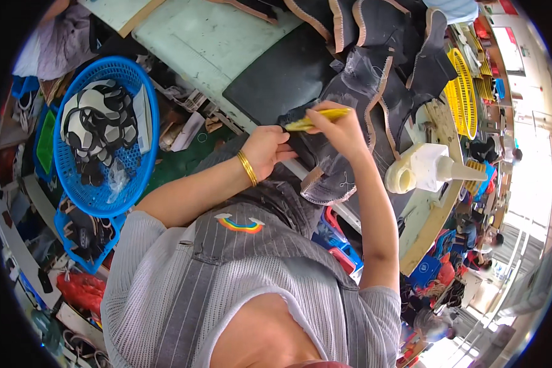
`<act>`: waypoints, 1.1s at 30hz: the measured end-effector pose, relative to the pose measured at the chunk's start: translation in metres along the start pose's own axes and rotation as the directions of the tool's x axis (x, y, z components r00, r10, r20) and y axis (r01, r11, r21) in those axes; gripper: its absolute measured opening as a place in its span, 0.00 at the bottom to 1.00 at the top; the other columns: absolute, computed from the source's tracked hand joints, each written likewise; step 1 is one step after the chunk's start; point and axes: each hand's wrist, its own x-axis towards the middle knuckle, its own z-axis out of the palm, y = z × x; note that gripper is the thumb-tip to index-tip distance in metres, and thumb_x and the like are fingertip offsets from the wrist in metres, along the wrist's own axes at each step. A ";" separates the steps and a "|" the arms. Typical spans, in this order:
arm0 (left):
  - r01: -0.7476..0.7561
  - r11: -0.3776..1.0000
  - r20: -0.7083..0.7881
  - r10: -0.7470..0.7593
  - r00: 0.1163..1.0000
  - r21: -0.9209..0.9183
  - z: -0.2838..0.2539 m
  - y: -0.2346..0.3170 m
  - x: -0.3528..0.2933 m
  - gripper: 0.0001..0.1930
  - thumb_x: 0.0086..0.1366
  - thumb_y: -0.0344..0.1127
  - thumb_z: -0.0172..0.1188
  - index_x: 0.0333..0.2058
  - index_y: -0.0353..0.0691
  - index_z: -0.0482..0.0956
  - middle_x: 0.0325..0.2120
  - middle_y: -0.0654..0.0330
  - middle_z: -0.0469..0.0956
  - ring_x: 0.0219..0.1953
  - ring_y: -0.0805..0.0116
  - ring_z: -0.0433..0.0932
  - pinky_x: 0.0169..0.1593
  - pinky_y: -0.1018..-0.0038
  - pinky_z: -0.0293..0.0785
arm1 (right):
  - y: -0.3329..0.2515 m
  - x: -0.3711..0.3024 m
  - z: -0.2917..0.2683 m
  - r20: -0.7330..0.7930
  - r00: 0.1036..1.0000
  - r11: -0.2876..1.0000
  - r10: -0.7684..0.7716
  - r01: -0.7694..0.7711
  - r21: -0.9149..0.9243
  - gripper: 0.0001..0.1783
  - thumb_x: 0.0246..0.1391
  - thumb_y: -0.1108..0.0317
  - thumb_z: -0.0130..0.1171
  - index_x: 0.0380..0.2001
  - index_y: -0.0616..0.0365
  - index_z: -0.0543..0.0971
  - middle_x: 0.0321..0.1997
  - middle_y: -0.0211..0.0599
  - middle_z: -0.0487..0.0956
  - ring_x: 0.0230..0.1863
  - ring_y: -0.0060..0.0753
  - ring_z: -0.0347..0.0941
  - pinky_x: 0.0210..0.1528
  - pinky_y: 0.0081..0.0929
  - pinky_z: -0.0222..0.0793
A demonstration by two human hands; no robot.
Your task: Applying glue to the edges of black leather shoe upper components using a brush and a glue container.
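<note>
Beside a dark, curved, flexible panel with tan edging [334, 178], the left hand [267, 149] is turned inward, its finger grip indiscernible. The right hand [339, 130] is angled leftward, fingers clamped on a slim yellow tool [337, 113] pointed toward the left.

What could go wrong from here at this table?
The yellow tool in the right hand points toward the left hand, close to its fingers, so a slip might catch them. The white container sits near the right forearm; an outward swing could perhaps knock it over.
</note>
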 end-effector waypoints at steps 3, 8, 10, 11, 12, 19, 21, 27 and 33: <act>-0.016 0.975 -0.001 0.017 1.000 0.220 0.004 0.010 0.014 0.08 0.60 0.24 0.44 0.31 0.34 0.73 0.30 0.58 0.76 0.32 0.67 0.77 0.38 0.70 0.75 | 0.003 -0.017 -0.032 -0.068 0.991 0.993 0.113 -0.115 -0.030 0.10 0.48 0.68 0.58 0.25 0.66 0.76 0.22 0.31 0.76 0.21 0.17 0.70 0.24 0.15 0.64; -0.194 0.697 0.094 0.180 0.979 0.690 0.008 0.038 0.059 0.07 0.60 0.26 0.47 0.33 0.34 0.74 0.27 0.64 0.76 0.28 0.75 0.76 0.33 0.78 0.73 | 0.032 -0.044 -0.002 -0.083 0.989 0.991 -0.121 0.115 -0.067 0.07 0.45 0.72 0.59 0.27 0.64 0.76 0.22 0.37 0.74 0.25 0.18 0.68 0.28 0.19 0.65; -0.151 0.727 0.131 0.085 0.988 0.670 0.016 0.041 0.058 0.07 0.60 0.27 0.48 0.35 0.34 0.75 0.27 0.65 0.76 0.27 0.77 0.75 0.32 0.79 0.72 | 0.033 -0.060 -0.002 -0.024 1.000 0.994 0.012 -0.015 -0.107 0.06 0.45 0.72 0.59 0.26 0.64 0.76 0.22 0.36 0.74 0.25 0.20 0.69 0.28 0.20 0.65; -0.173 0.697 0.126 0.118 0.985 0.695 0.020 0.046 0.061 0.10 0.59 0.25 0.47 0.35 0.26 0.75 0.27 0.59 0.77 0.27 0.73 0.74 0.30 0.75 0.70 | 0.030 -0.056 -0.002 -0.098 0.991 0.989 -0.091 0.078 -0.129 0.06 0.47 0.72 0.57 0.27 0.65 0.75 0.25 0.33 0.74 0.27 0.19 0.70 0.30 0.19 0.66; -0.163 0.685 0.123 0.107 0.987 0.710 0.025 0.046 0.059 0.10 0.59 0.25 0.47 0.35 0.26 0.75 0.27 0.59 0.77 0.27 0.73 0.74 0.30 0.75 0.70 | 0.022 -0.055 -0.002 -0.167 0.968 0.974 -0.186 0.160 -0.159 0.06 0.49 0.72 0.56 0.27 0.66 0.75 0.27 0.29 0.75 0.30 0.18 0.70 0.31 0.17 0.66; -0.510 -0.139 0.496 0.543 0.677 0.849 0.034 0.048 0.050 0.11 0.55 0.30 0.53 0.37 0.34 0.74 0.33 0.44 0.75 0.38 0.48 0.74 0.40 0.64 0.71 | 0.021 -0.114 -0.005 -0.246 0.959 0.981 -0.137 0.097 -0.170 0.04 0.46 0.75 0.56 0.28 0.62 0.76 0.26 0.35 0.75 0.27 0.24 0.71 0.30 0.21 0.66; -0.477 -0.212 0.514 0.503 0.695 0.853 0.048 0.089 0.025 0.14 0.54 0.27 0.49 0.40 0.39 0.74 0.32 0.46 0.76 0.36 0.49 0.75 0.40 0.65 0.72 | 0.004 -0.132 -0.027 -0.512 0.843 0.987 -0.162 0.150 -0.065 0.05 0.51 0.76 0.52 0.30 0.65 0.76 0.29 0.36 0.76 0.30 0.24 0.71 0.32 0.18 0.69; -0.176 -0.735 0.658 0.442 0.610 0.655 0.089 0.293 0.011 0.18 0.52 0.30 0.48 0.42 0.47 0.76 0.36 0.51 0.77 0.39 0.53 0.75 0.42 0.61 0.71 | 0.014 -0.157 -0.063 -0.706 0.678 0.969 -0.203 0.241 -0.047 0.11 0.55 0.70 0.48 0.30 0.68 0.75 0.32 0.38 0.75 0.30 0.25 0.72 0.31 0.20 0.71; 0.459 -0.808 0.639 0.579 0.506 0.369 0.052 0.435 0.068 0.13 0.58 0.36 0.45 0.37 0.48 0.78 0.34 0.53 0.78 0.37 0.55 0.77 0.42 0.60 0.71 | 0.032 -0.150 -0.057 -0.736 0.669 0.977 -0.101 0.207 0.054 0.06 0.53 0.75 0.51 0.28 0.67 0.75 0.28 0.33 0.75 0.26 0.19 0.70 0.29 0.16 0.70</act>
